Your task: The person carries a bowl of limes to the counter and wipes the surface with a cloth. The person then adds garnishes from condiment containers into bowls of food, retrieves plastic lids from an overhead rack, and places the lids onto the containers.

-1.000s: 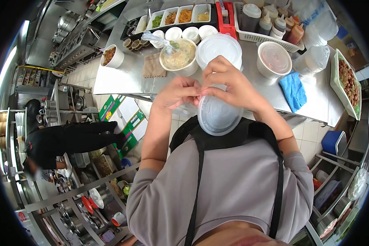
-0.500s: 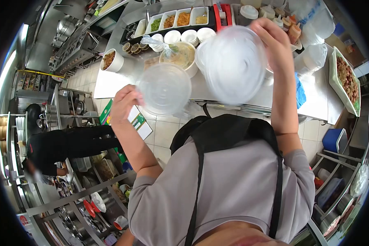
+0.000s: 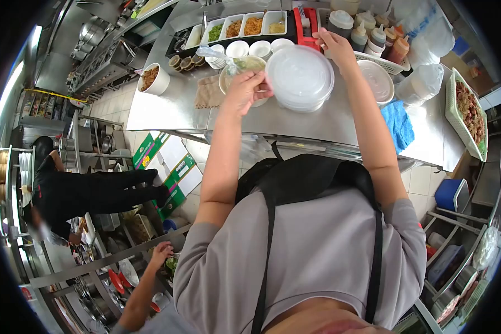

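Observation:
A clear round plastic lid (image 3: 299, 75) lies over a stack of lids at the middle of the steel table. My left hand (image 3: 247, 92) pinches the left rim of this lid, in front of the soup bowl (image 3: 253, 63), which it partly hides. A knotted clear bag (image 3: 228, 62) rests on that bowl. At the lid's upper right, my right hand (image 3: 333, 45) has its fingers closed near the rim; whether it holds the lid is unclear. To the right stands a lidded bowl (image 3: 376, 81).
Sauce bottles (image 3: 377, 39) fill a white basket behind the lidded bowl. A blue cloth (image 3: 398, 126) lies at the table's right. Topping trays (image 3: 234, 28) stand behind small white dishes. A person in black (image 3: 100, 192) is at left; another person's arm (image 3: 145, 289) reaches in below.
The hands were together at one lid, then apart with a lid in each. Now both are over the lid stack, and the lid is there. Another person's arm has come into view at lower left.

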`<state>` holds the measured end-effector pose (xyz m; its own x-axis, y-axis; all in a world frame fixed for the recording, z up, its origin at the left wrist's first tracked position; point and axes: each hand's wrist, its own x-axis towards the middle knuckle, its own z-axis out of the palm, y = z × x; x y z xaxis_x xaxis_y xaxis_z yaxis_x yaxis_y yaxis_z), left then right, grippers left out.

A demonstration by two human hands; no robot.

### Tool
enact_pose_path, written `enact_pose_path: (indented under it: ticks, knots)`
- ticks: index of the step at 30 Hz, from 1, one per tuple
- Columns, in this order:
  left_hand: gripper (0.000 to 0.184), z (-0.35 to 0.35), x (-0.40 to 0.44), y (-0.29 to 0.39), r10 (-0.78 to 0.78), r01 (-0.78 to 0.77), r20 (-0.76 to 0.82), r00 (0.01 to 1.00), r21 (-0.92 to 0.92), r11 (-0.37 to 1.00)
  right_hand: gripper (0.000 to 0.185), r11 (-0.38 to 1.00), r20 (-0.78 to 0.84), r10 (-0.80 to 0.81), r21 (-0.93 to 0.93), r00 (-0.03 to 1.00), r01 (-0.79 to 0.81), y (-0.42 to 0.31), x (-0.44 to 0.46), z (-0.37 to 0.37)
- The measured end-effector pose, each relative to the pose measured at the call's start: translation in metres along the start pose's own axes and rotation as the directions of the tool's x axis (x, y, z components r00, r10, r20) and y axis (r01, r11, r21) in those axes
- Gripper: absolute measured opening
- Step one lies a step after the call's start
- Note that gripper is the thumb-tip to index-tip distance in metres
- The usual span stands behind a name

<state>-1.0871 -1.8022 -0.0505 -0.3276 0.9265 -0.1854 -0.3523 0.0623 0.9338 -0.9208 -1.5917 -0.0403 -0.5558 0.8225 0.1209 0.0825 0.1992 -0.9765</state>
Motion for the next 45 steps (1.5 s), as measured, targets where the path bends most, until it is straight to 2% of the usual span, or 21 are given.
enact_pose_path:
  ticks: [1,2,3,5,6,9,10,12,15,19,22,24,25,28,31,34,37,39,42,45]
  knots:
    - [0.023,0.007,0.003,-0.003,0.008,-0.008,-0.021,1.0,0.015,1.0,0.038,0.994,0.028,0.037,0.098,0.999,-0.039,-0.013,-0.008,-0.003]
    - [0.024,0.014,0.004,-0.003,0.016,-0.014,-0.043,0.999,0.03,0.999,0.045,0.992,0.099,0.052,0.109,0.994,-0.063,-0.01,-0.007,-0.004]
    - [0.025,0.019,0.003,-0.002,0.022,-0.019,-0.064,0.998,0.047,0.999,0.046,0.999,0.113,-0.028,-0.021,0.993,0.031,-0.005,-0.007,-0.002]
    - [0.028,0.03,-0.007,0.004,0.111,-0.067,-0.202,0.973,0.216,0.974,0.049,0.938,0.169,-0.173,-0.271,0.97,0.214,0.008,-0.007,0.007]
    - [0.03,0.034,-0.013,0.006,0.165,-0.082,-0.259,0.952,0.302,0.95,0.07,0.93,0.171,-0.169,-0.297,0.971,0.214,0.018,-0.003,0.01]
    - [0.05,0.029,-0.034,0.003,0.022,0.109,-0.291,0.957,0.428,0.897,0.08,0.942,0.161,-0.049,-0.321,0.986,0.099,0.039,0.005,0.018]
    - [0.059,0.029,-0.038,-0.004,0.006,0.118,-0.266,0.964,0.445,0.888,0.087,0.953,0.189,0.019,-0.299,0.982,0.039,0.042,0.009,0.019]
    - [0.078,0.033,-0.04,-0.024,-0.029,0.134,-0.221,0.975,0.477,0.869,0.085,0.954,0.195,0.042,-0.299,0.98,0.018,0.036,0.009,0.022]
    - [0.099,0.047,-0.027,-0.043,-0.163,0.223,-0.236,0.958,0.254,0.941,0.085,0.927,0.255,0.052,-0.371,0.965,0.048,0.017,0.005,0.025]
    - [0.1,0.054,-0.016,-0.047,-0.159,0.183,-0.171,0.972,0.134,0.974,0.088,0.914,0.322,0.055,-0.397,0.945,0.082,0.009,0.008,0.015]
    - [0.097,0.047,-0.009,-0.052,-0.216,0.209,-0.168,0.962,-0.06,0.976,0.085,0.871,0.292,0.264,-0.482,0.919,-0.098,0.034,0.019,0.018]
    - [0.096,0.052,-0.007,-0.048,-0.265,0.239,-0.117,0.957,-0.196,0.951,0.083,0.93,0.398,0.242,-0.354,0.885,-0.095,0.019,0.005,0.016]
    - [0.095,0.054,-0.005,-0.049,-0.251,0.224,-0.134,0.959,-0.186,0.956,0.083,0.952,0.447,0.224,-0.289,0.866,-0.097,0.012,-0.002,0.015]
    - [0.089,0.061,-0.004,-0.053,-0.202,0.172,-0.204,0.958,-0.155,0.973,0.077,0.974,0.423,0.067,-0.225,0.904,0.033,0.015,-0.008,0.01]
    - [0.079,0.071,-0.008,-0.054,-0.135,0.097,-0.267,0.954,-0.151,0.984,0.071,0.991,0.399,0.042,0.1,0.916,-0.089,0.01,-0.015,0.003]
    - [0.072,0.073,-0.008,-0.056,-0.086,0.033,-0.245,0.966,-0.212,0.977,0.068,0.892,0.353,0.114,0.376,0.929,-0.252,0.021,-0.016,0.002]
    - [0.069,0.079,-0.011,-0.047,-0.019,-0.029,-0.182,0.983,-0.256,0.966,0.067,0.926,0.243,0.065,0.346,0.968,-0.149,0.016,-0.026,0.003]
    - [0.068,0.077,-0.013,-0.043,0.028,-0.068,-0.143,0.989,-0.281,0.957,0.066,0.902,0.229,0.062,0.403,0.971,-0.153,0.014,-0.027,0.003]
    - [0.065,0.079,-0.018,-0.034,0.078,-0.105,-0.201,0.976,-0.127,0.986,0.065,0.896,0.204,0.011,0.432,0.979,-0.1,0.013,-0.031,0.002]
    - [0.073,0.076,-0.019,-0.036,0.194,-0.211,-0.182,0.964,-0.083,0.974,0.072,0.878,0.186,-0.058,0.476,0.981,-0.038,-0.001,-0.048,0.0]
